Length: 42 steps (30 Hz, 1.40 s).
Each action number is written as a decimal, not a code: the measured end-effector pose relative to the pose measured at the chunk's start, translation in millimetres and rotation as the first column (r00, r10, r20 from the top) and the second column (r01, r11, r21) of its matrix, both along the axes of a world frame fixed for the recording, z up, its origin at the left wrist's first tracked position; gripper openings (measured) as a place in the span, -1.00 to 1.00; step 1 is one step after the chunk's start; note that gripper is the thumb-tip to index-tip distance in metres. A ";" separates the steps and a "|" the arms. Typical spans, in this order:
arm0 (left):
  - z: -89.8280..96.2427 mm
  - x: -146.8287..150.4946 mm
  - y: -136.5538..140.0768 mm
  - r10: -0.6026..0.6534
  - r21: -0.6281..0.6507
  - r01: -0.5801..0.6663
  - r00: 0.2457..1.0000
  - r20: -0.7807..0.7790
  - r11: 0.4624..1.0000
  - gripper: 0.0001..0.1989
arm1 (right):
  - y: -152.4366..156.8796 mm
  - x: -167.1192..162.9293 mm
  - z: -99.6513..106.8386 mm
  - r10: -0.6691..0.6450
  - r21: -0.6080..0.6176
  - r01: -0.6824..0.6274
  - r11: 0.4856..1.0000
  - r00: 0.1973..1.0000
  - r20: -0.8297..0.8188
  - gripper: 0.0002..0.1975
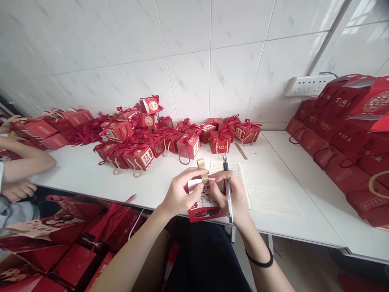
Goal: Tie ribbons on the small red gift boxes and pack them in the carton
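Note:
My left hand (pixel 179 192) is closed, pinching a curled gold strip (pixel 200 164) between thumb and fingers. A clear-barrelled pen (pixel 229 194) is held in my right hand (pixel 235 192), its tip pointing up and away from me. The fingertips of that hand also meet the gold strip's lower curl. Under both hands, at the table's front edge, lies a red and white printed card (pixel 205 200), partly covered by my fingers. Just beyond and to the right is an open notebook (pixel 267 186) with handwriting on its left page. Another gold strip (pixel 241 151) lies flat behind it.
Small red gift boxes (pixel 188 146) with ribbons and cord handles crowd the table's back. More red boxes (pixel 334 134) are stacked high at right, below a power strip (pixel 310 85). A person's arm (pixel 27 160) rests at left, above a container of red boxes (pixel 75 259).

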<state>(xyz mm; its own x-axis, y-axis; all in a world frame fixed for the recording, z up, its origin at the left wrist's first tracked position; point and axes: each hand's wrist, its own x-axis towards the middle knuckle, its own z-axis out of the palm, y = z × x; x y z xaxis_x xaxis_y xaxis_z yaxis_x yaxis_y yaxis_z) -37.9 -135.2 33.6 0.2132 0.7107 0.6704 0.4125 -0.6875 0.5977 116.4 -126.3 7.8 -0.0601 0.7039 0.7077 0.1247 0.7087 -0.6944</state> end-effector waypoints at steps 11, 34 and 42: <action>17.2 -3.3 -0.2 0.046 -0.309 -0.019 0.996 0.078 0.951 -0.70 | 2.2 9.8 25.1 0.062 -0.181 -0.060 0.982 0.998 0.008 -0.87; 50.3 3.0 -37.0 0.120 -0.545 0.006 0.973 0.197 0.838 -0.63 | -27.3 7.2 56.2 0.130 -0.264 -0.132 0.955 0.991 -0.025 -0.91; 39.6 -11.7 -39.0 -0.112 -0.519 0.351 0.893 0.435 0.780 -0.20 | -32.5 8.1 50.9 0.081 -0.389 -0.103 0.915 0.994 -0.072 -0.85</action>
<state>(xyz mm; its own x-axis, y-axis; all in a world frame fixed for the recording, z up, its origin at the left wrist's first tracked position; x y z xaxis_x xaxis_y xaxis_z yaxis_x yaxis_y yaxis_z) -49.6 -174.1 73.1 0.2513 0.9431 0.2177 -0.0404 -0.2145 0.9759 124.5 -158.8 58.7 -0.1080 0.9186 0.3801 0.0277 0.3850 -0.9225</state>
